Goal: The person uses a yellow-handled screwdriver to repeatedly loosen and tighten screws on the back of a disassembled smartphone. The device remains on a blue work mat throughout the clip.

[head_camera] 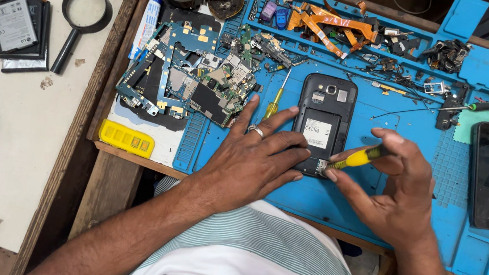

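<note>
My right hand (397, 187) pinched the yellow screwdriver (357, 159), tip at the lower edge of the back-open phone (322, 123), whose long axis ran away from me on the blue mat (371, 215), while my left hand (254, 157) lay spread, pressing its left side.

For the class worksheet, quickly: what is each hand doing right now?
Left hand: open, flat, steadying the opened phone.
Right hand: closed on a yellow-handled screwdriver, tip at the phone's lower edge.
</note>
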